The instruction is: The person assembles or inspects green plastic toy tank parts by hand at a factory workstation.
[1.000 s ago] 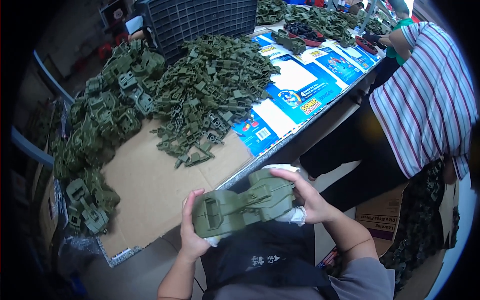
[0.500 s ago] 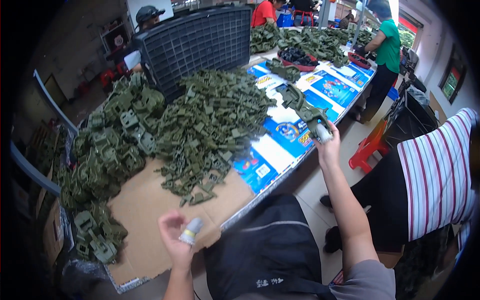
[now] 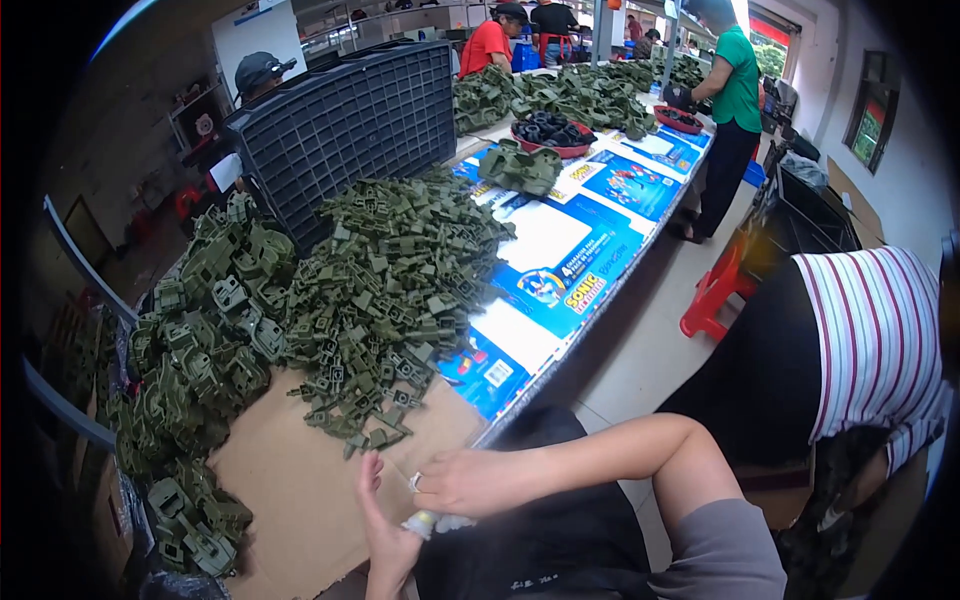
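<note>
Low in front of me, at the cardboard's near edge, my two hands meet. My left hand (image 3: 385, 525) is open, fingers stretched upward, with a whitish and yellow wrap (image 3: 420, 523) around its thumb. My right hand (image 3: 467, 482), wearing a ring, reaches across with bent fingers close to that thumb; what they grip, if anything, is hidden. Another pale wrap shows under the right hand. Beyond the hands lies a big heap of small dark-green plastic parts (image 3: 390, 270). Larger green molded parts (image 3: 225, 300) are piled to its left.
A black plastic crate (image 3: 350, 130) stands on its side behind the heap. Green parts (image 3: 522, 168) lie on the blue printed sheet near a red basin (image 3: 578, 150) of black pieces. At right, a person in a striped shirt (image 3: 875, 340) bends close beside a red stool (image 3: 715, 295).
My right hand has let go of the green molded part and come back leftward to my left hand. The left fingers have straightened. The view has shifted a little.
</note>
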`<act>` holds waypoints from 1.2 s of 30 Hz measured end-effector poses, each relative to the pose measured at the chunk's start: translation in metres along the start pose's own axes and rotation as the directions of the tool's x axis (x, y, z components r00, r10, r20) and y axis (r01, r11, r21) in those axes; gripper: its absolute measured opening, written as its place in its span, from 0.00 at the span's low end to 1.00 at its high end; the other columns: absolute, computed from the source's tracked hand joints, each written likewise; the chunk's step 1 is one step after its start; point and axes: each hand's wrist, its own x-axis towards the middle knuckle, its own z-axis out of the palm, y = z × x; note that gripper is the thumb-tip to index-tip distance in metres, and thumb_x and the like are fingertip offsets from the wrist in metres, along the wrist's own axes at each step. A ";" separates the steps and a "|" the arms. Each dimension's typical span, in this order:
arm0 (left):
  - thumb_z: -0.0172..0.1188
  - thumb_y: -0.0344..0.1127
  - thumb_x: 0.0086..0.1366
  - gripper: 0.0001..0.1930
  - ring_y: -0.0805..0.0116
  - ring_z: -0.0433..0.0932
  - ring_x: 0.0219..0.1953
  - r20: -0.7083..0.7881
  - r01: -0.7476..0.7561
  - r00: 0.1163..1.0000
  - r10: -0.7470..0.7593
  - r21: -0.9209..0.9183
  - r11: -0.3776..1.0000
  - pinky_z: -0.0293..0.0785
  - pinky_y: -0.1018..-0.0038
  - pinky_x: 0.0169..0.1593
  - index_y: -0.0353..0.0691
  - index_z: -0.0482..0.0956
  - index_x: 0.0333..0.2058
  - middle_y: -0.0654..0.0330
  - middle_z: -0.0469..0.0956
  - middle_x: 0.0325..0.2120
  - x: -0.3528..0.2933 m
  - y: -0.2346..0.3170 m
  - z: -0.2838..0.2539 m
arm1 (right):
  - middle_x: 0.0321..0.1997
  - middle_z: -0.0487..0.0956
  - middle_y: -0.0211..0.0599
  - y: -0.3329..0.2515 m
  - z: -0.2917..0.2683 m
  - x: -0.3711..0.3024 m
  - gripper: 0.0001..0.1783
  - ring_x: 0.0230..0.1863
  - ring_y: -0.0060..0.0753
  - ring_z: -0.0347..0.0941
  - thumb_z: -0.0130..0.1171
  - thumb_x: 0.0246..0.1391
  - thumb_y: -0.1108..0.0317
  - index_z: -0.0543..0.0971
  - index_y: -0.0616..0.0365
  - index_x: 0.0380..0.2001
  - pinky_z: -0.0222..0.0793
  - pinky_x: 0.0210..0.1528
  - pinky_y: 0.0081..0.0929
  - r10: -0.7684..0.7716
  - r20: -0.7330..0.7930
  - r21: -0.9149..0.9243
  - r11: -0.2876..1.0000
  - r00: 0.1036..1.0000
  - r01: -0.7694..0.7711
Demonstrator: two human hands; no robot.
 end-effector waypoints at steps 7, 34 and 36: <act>0.60 0.27 0.45 0.47 0.43 0.53 0.59 0.356 -0.300 0.909 0.216 0.201 0.932 0.43 0.48 0.60 0.34 0.41 0.61 0.42 0.51 0.58 -0.026 0.000 -0.013 | 0.24 0.74 0.46 -0.043 0.029 0.001 0.08 0.24 0.41 0.75 0.53 0.39 0.69 0.70 0.62 0.23 0.70 0.25 0.34 -0.039 -0.016 0.143 0.989 0.999 0.041; 0.44 0.44 0.65 0.32 0.61 0.62 0.54 -0.158 0.040 0.911 -0.381 -0.885 0.463 0.55 0.66 0.59 0.48 0.40 0.63 0.48 0.61 0.53 -0.018 -0.004 -0.021 | 0.20 0.68 0.36 -0.068 0.023 0.059 0.09 0.22 0.37 0.68 0.57 0.37 0.68 0.70 0.57 0.24 0.64 0.23 0.31 0.140 -0.381 -0.008 0.988 0.914 -0.154; 0.39 0.48 0.67 0.30 0.63 0.64 0.53 -0.173 0.025 0.919 -0.354 -0.871 0.490 0.60 0.68 0.56 0.47 0.42 0.63 0.49 0.63 0.51 -0.022 -0.009 -0.018 | 0.20 0.70 0.38 -0.072 0.030 0.067 0.11 0.23 0.39 0.69 0.58 0.35 0.70 0.72 0.58 0.27 0.64 0.23 0.34 0.139 -0.396 0.076 0.990 0.908 -0.118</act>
